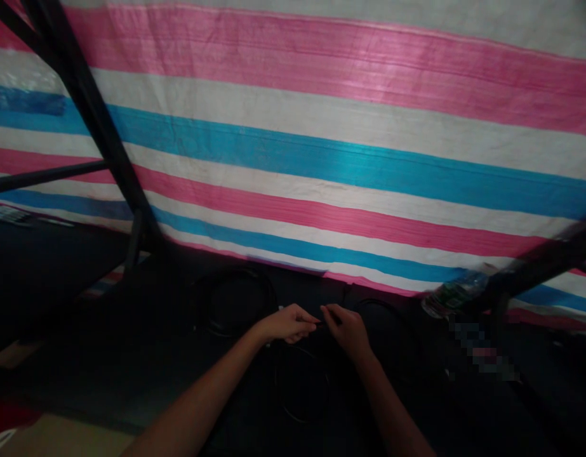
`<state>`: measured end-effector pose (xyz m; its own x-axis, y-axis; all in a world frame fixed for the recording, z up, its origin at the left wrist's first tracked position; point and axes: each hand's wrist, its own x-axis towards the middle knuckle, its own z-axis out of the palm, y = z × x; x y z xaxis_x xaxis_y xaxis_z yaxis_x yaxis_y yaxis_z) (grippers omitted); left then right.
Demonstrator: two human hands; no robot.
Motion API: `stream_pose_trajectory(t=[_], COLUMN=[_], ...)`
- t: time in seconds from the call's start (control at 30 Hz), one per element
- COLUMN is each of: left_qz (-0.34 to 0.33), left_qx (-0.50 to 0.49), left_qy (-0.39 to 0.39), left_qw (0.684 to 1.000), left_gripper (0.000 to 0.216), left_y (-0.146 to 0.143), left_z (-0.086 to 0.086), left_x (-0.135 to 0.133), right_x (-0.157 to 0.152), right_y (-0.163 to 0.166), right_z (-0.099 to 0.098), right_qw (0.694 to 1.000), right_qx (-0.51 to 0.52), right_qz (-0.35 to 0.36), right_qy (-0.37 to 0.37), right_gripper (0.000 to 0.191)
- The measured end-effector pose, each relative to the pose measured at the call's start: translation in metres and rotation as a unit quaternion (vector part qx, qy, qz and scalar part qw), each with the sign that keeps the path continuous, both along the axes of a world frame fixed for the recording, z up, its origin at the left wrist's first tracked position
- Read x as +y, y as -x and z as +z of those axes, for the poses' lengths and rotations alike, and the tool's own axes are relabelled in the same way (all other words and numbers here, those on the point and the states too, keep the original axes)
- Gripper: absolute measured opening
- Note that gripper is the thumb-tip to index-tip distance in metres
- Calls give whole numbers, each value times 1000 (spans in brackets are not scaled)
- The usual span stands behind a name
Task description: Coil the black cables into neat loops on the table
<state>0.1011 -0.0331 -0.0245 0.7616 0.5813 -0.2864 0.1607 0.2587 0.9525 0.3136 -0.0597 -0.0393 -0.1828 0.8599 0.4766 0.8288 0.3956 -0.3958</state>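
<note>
Head view: left hand [293, 324] and right hand [346, 328] are held close together over the dark tabletop [169, 368]. Fingers of both are pinched closed; whether anything thin is gripped can't be told, too dark. 3 black cable loops are seen: left loop [270, 287] beside the left hand, near loop [293, 417] below the hands, right loop [384, 302] beside the right hand. Clear bottle [454, 293], blurred, is seen farther right, against the striped sheet [321, 152].
</note>
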Motion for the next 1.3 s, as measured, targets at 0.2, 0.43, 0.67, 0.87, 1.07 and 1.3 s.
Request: stream_pose_trajectory(t=[0.2, 0.43, 0.67, 0.87, 1.07, 1.3], left_qz=[-27, -62, -57, -34, -49, -11], left_qx=[17, 26, 32, 33, -41, -97], left_qy=[-19, 26, -28, -49, -4, 7], left_qw=[999, 997, 997, 998, 998, 995], left_gripper=[49, 63, 61, 50, 49, 41], left_y=[0, 10, 11, 7, 7, -1], left_z=[-3, 10, 5, 7, 10, 2], left_x=[0, 2, 4, 1, 1, 2], right_x=[2, 10, 6, -3, -4, -4], right_y=[-1, -38, -31, 10, 3, -1], right_z=[-9, -1, 2, 1, 4, 6], right_qw=[999, 997, 998, 999, 998, 997], right_qx=[14, 51, 28, 4, 56, 43], right_qz=[7, -50, -45, 32, -7, -27], right_qy=[34, 33, 22, 16, -34, -64], right_gripper=[36, 36, 35, 32, 33, 35])
